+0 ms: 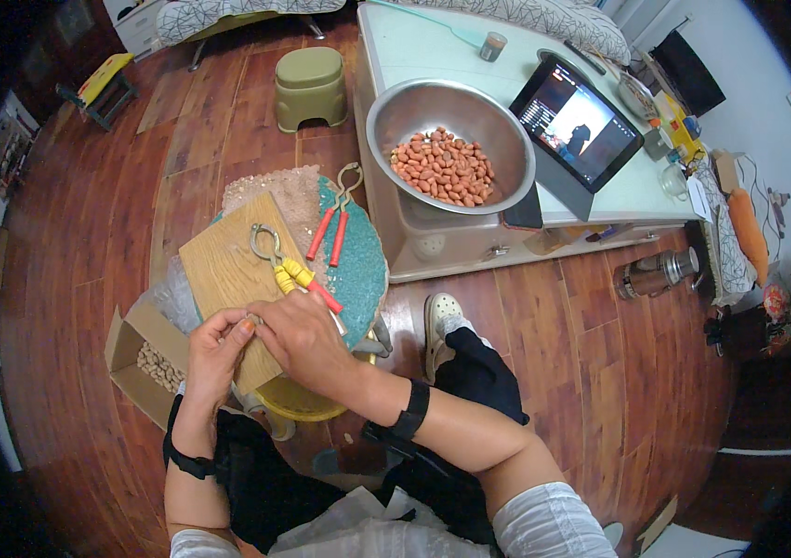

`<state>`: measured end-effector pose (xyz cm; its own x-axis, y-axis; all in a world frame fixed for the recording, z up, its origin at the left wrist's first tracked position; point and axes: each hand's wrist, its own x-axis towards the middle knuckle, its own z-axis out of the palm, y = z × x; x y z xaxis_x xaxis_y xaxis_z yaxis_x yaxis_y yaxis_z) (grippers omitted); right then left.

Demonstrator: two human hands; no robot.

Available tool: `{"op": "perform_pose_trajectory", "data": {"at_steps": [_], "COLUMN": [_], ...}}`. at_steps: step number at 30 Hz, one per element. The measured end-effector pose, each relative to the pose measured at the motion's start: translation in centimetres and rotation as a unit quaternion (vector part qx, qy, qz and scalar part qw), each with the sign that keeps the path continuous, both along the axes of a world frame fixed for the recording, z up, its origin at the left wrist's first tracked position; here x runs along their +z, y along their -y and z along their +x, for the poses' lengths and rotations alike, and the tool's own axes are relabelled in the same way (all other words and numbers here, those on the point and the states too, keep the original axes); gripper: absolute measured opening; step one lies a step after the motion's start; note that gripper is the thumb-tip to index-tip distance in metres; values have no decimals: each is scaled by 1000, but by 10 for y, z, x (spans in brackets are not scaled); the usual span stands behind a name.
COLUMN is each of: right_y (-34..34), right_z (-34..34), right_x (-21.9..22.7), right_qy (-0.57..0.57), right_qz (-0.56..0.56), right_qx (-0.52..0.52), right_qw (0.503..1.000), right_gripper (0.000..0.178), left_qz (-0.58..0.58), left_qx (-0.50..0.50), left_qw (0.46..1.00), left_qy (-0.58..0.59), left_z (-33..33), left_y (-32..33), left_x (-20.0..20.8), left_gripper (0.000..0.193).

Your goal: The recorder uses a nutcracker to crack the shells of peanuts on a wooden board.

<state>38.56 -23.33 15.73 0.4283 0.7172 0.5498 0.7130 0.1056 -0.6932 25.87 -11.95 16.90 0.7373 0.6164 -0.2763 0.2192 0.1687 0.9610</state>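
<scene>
My hands meet over the near part of a wooden board (219, 256). My left hand (216, 349) pinches a small brownish nut (254, 320) between thumb and fingertips. The fingers of my right hand (307, 335) are curled in against the same nut, hiding much of it. Just beyond my right hand lie pliers with yellow-wrapped, red-ended handles (298, 272), their round jaws pointing away; part of one handle is hidden by the hand. A second pair of red-handled pliers (329, 234) rests farther right on the round, teal-covered stool top (368, 265).
Pale unshelled nuts lie in a cardboard box (126, 358) at the left. A steel bowl (386, 153) of reddish-brown kernels stands on the white cabinet (414, 46), beside a tablet (577, 126). Broken shells (275, 191) cover the stool's far side. An olive stool (310, 84) stands beyond.
</scene>
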Motion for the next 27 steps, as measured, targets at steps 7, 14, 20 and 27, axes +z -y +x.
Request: {"op": "perform_pose_trajectory", "data": {"at_steps": [7, 14, 20, 27], "right_y": [-1, 3, 4, 7], "right_z": [-2, 0, 3, 7], "right_x": [4, 4, 3, 7], "right_qy": [-27, -41, -33, -80], "right_qz": [20, 10, 7, -21], "right_qx": [-6, -14, -20, 1], "right_qw": [999, 999, 999, 997], "right_gripper": [18, 12, 13, 11], "left_qz": [-18, -48, -55, -22], "left_qx": [25, 31, 64, 16], "left_qw": [999, 998, 996, 999], "left_qy": [-24, 8, 12, -24], "left_z": [3, 2, 5, 8], "left_y": [6, 7, 12, 7], "left_x": [8, -2, 1, 0], "left_gripper": [17, 15, 19, 18]}}
